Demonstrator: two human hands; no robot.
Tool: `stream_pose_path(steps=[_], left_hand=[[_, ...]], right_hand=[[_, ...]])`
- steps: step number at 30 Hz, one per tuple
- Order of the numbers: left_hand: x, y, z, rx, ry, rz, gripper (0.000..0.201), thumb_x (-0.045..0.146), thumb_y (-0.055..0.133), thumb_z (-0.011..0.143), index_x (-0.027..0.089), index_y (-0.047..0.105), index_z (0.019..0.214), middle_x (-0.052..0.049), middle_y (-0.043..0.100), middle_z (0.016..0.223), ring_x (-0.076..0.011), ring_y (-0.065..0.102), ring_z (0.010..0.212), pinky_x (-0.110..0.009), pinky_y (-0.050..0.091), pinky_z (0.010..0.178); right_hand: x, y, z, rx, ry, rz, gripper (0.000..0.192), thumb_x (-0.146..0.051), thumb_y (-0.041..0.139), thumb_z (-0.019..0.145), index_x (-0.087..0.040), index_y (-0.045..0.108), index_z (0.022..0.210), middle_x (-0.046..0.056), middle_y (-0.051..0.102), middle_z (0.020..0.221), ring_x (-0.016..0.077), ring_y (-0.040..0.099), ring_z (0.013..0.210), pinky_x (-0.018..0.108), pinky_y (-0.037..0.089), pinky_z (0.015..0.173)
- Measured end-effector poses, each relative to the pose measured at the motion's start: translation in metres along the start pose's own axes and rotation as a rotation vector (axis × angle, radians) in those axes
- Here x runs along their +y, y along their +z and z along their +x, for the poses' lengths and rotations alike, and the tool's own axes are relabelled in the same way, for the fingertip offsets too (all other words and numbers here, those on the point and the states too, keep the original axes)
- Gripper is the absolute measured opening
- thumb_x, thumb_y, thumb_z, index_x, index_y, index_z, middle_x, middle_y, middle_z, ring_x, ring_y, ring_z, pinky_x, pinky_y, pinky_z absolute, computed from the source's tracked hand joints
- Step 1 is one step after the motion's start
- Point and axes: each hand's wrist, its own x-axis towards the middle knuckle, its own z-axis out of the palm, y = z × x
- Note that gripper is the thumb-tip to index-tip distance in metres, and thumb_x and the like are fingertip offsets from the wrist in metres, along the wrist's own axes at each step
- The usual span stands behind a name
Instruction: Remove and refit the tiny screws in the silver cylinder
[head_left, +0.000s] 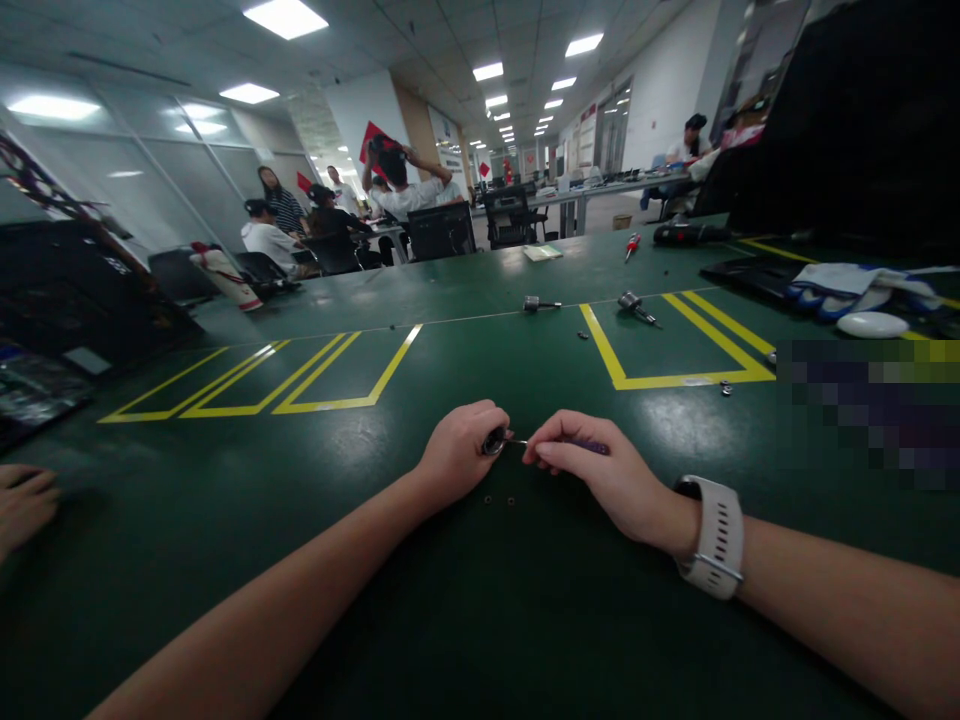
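Observation:
My left hand (461,452) is closed around a dark, round metal part (493,440), its ringed open end turned toward me. In my right hand (592,460) is a small screwdriver (589,446) with a purple handle, pinched between thumb and fingers. Its thin metal shaft points left and reaches the metal part; exactly where the tip touches is hidden by my left fingers. Just below my hands, two tiny dark rings, one a left ring (487,499) and the other a right ring (511,501), lie on the green tabletop (480,610).
Beyond my hands lie two metal parts with shafts, a left one (540,303) and a right one (636,308), plus a red screwdriver (632,246). Gloves (862,288) and a white oval object (872,325) are at right. Another person's hand (24,508) rests at far left.

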Motion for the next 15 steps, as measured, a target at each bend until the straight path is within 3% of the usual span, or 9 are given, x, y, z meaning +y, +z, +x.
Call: stream_pose_path(steps=[10,15], left_hand=[[-0.005,-0.0009,-0.0022,0.06,0.056,-0.167,0.016,0.018,0.055,0.08,0.018,0.046,0.067,0.003,0.046,0.064,-0.0106,0.045,0.059,-0.022,0.034,0.055],[-0.0051,0.0,-0.0012,0.057,0.036,-0.13,0.016,0.016,0.055,0.079,0.018,0.045,0.067,0.003,0.046,0.064,-0.0107,0.044,0.059,-0.023,0.033,0.054]], right_hand=[[-0.0017,0.0,0.0065,0.003,0.085,0.191,0.008,-0.019,0.055,0.072,-0.017,0.063,0.071,0.004,0.067,0.074,0.0148,0.056,0.067,0.032,0.041,0.067],[-0.0017,0.0015,0.0039,0.024,0.071,0.174,0.008,-0.019,0.055,0.074,-0.017,0.063,0.072,0.003,0.067,0.075,0.0148,0.056,0.069,0.031,0.04,0.067]])
